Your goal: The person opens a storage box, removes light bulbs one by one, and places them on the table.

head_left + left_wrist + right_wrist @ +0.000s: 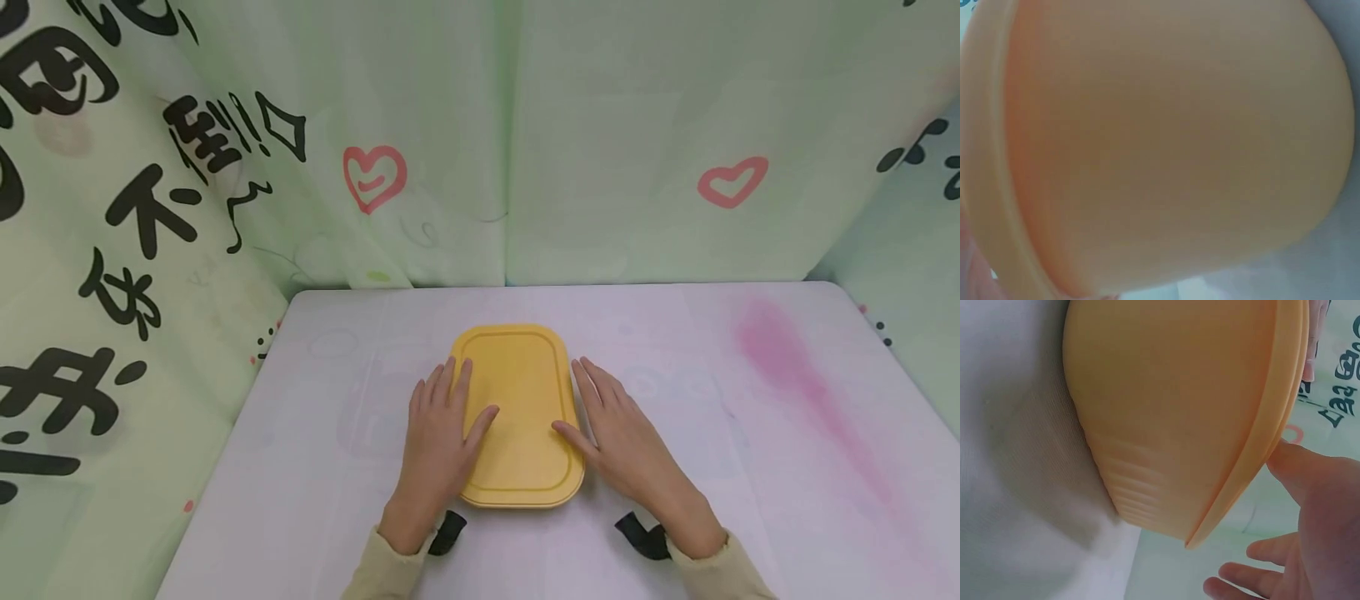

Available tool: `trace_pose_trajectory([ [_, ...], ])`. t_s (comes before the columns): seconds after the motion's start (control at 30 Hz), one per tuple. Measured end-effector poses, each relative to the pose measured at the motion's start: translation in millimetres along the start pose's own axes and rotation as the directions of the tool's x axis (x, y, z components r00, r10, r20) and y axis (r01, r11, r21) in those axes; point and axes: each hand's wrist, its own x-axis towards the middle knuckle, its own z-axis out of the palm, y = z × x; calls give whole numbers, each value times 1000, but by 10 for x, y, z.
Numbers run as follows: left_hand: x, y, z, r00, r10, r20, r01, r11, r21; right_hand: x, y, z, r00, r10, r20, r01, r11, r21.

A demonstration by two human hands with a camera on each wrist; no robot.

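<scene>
A yellow rectangular box with rounded corners and a rimmed lid (pixel 522 417) lies on the table with its long side pointing away from me. My left hand (pixel 438 442) is at its left edge, fingers straight, fingertips and thumb over the lid's border. At the right edge is my right hand (pixel 626 442), its fingers extended and its thumb over the lid's rim. The right wrist view shows the box's ribbed side wall (pixel 1166 425), with the thumb at the rim and the other fingers apart from the box. In the left wrist view the box wall (pixel 1172 144) fills most of the picture. Whatever is inside stays hidden.
The white table (pixel 315 500) has a pink stain (pixel 787 358) on its right side. Pale green curtains (pixel 600 100) with black writing and red hearts hang behind and at both sides. Black straps (pixel 643 536) are on both wrists.
</scene>
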Motion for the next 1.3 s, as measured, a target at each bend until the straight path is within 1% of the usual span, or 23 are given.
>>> trace_pose_trajectory([
  [0.2,31,-64,-26,998,-1,-57,-4,997,-75,30,14,29,999,19,-26,-17,998,63],
  [0.3,42,-101,-31,997,-20,-78,10,993,-118,41,15,33,999,39,-31,-36,995,90],
  [0.43,62,-148,-35,995,-40,-89,27,989,-145,53,26,51,998,63,-30,-59,991,118],
  [0.7,77,-232,5,994,-48,-96,33,987,-159,68,62,122,995,97,-14,-93,982,161],
  [0.87,79,-266,29,993,-70,-95,50,978,-204,72,72,148,992,125,4,-123,974,192],
  [1.03,82,-283,55,992,-114,-56,96,960,-264,70,82,167,992,124,9,-123,960,253],
  [1.1,81,-289,63,991,-127,-42,109,948,-299,69,82,169,993,121,13,-120,952,282],
  [1.3,81,-327,87,988,-149,-33,124,907,-401,74,85,169,993,115,21,-115,938,328],
])
